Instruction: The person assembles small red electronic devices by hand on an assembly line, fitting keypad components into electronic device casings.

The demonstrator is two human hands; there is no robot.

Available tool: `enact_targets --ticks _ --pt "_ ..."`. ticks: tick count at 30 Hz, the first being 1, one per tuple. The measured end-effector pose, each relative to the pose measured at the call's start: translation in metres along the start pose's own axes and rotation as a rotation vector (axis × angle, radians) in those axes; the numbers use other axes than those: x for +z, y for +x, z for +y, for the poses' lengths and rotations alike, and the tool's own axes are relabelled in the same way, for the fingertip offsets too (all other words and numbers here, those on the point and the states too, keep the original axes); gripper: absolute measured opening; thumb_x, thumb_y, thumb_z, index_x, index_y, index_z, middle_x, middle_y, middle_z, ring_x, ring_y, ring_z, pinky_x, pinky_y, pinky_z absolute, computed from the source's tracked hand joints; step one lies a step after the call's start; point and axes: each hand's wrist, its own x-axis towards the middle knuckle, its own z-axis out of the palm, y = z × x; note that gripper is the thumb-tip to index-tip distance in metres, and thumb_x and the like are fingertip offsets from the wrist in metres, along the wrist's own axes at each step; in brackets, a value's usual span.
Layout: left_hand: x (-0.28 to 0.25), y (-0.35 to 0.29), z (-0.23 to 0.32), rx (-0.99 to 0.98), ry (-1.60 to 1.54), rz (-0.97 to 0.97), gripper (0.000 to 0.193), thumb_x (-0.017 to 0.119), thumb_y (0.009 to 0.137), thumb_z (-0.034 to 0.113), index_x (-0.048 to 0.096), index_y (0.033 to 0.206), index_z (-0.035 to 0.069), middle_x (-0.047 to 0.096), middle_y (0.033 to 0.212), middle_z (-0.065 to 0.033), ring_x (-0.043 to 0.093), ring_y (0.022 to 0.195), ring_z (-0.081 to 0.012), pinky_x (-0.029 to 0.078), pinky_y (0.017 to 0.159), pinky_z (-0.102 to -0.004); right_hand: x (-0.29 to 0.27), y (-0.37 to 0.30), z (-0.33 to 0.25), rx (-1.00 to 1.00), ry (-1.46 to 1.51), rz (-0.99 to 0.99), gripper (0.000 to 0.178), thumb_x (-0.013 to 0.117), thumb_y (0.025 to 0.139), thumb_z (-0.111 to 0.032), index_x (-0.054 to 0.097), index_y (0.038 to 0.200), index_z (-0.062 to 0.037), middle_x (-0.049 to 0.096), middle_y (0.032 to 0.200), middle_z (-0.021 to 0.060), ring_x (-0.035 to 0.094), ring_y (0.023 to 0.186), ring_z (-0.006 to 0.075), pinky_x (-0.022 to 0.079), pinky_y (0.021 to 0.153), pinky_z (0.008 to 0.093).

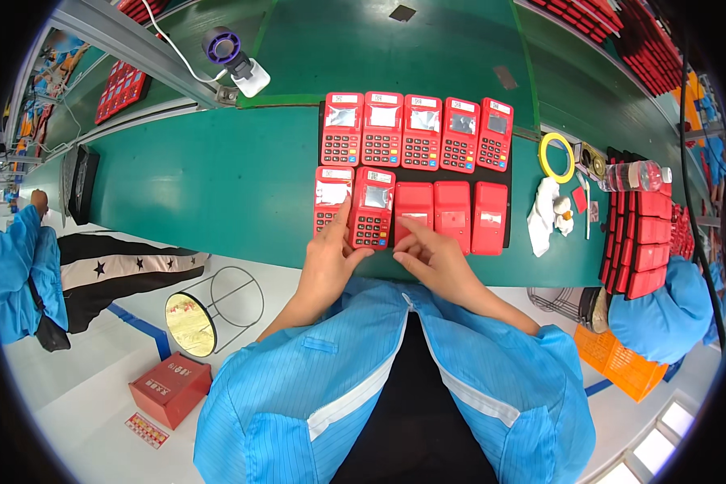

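Red handheld payment terminals with keypads and small screens lie in two rows on a black tray (460, 175). In the far row, several face-up terminals (422, 129) sit side by side. The near row holds two face-up ones at its left and three face-down ones (490, 216) at its right. My left hand (327, 260) reaches over the leftmost near terminal (331, 194), index finger stretched along the left edge of the second terminal (374, 211), thumb by its bottom corner. My right hand (438, 262) has thumb and index finger apart, beside that terminal and over the nearest face-down one.
Right of the tray are a yellow tape roll (557, 157), a white cloth (543, 218), a clear bottle (636, 176) and stacked red terminals (649, 242). A small fan (222, 46) stands at the far left. Two people work nearby, left and right. A round stool (191, 323) stands on the floor.
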Motion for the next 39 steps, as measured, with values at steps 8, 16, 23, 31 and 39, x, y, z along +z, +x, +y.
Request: enact_targets --ticks 8,16,23,31,39 --pt "0.016 -0.002 -0.011 0.140 0.220 0.133 0.091 0.081 0.079 0.015 0.030 0.154 0.006 0.068 0.097 -0.0176 0.070 0.084 -0.0321 0.056 0.070 -0.0423 -0.039 0.018 -0.007 -0.344 -0.921 0.073 0.113 0.094 0.056 -0.029 0.035 0.150 -0.0058 0.035 0.150 0.0193 0.032 0.138 0.0418 0.027 0.114 0.0572" --pt "0.008 0.002 0.002 0.059 0.113 0.018 0.081 0.080 0.081 0.012 0.039 0.151 0.006 0.067 0.091 -0.0123 0.069 0.080 -0.0250 0.056 0.068 -0.0346 -0.046 0.029 -0.008 -0.336 -0.947 -0.036 0.121 0.094 0.050 -0.031 0.031 0.151 -0.0061 0.031 0.149 0.0256 0.027 0.141 0.0433 0.019 0.116 0.0607" --pt "0.029 0.018 0.038 -0.112 -1.227 -0.123 0.056 0.032 0.109 0.042 0.040 0.147 0.002 0.062 0.119 -0.0173 0.067 0.095 -0.0233 0.057 0.080 -0.0355 -0.037 0.018 -0.052 -0.567 -0.710 0.100 0.133 0.097 0.047 -0.029 0.020 0.153 -0.0066 0.026 0.151 0.0247 0.024 0.140 0.0492 0.025 0.114 0.0586" --pt "0.036 0.029 0.030 -0.097 -1.716 -0.588 0.069 0.016 0.106 0.058 0.038 0.145 0.004 0.062 0.116 -0.0196 0.068 0.095 -0.0292 0.058 0.085 -0.0424 -0.035 0.013 -0.042 -0.560 -0.263 0.084 0.145 0.099 0.050 -0.032 0.006 0.158 -0.0072 0.016 0.160 0.0228 0.020 0.147 0.0430 0.025 0.118 0.0532" --pt "0.032 0.034 0.031 -0.085 -1.765 -0.563 0.074 0.018 0.104 0.064 0.046 0.140 0.005 0.063 0.110 -0.0180 0.066 0.089 -0.0282 0.055 0.076 -0.0404 -0.029 0.009 -0.037 -0.564 -0.237 0.101 0.127 0.095 0.062 -0.025 0.013 0.159 -0.0085 0.012 0.164 0.0191 0.016 0.151 0.0395 0.027 0.118 0.0511"
